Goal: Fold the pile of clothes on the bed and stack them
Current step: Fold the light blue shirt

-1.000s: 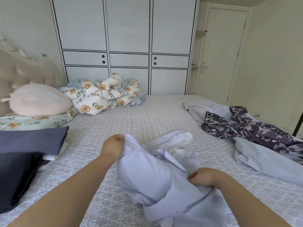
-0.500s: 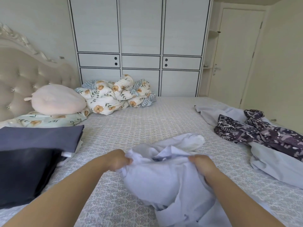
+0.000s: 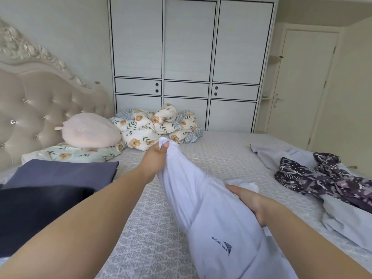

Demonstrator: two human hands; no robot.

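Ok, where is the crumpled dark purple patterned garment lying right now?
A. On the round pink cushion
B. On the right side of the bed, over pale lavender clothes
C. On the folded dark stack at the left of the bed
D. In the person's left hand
B: the dark purple patterned garment lies crumpled at the right of the bed, over pale lavender clothes, and neither hand touches it.

Two hands, the left hand (image 3: 158,158) and the right hand (image 3: 250,202), share one pale garment (image 3: 203,200). Two folded dark items (image 3: 60,174) sit stacked at left. The unfolded heap (image 3: 322,178) holds perhaps three pieces. One pink cushion (image 3: 90,130), one floral duvet (image 3: 157,125).
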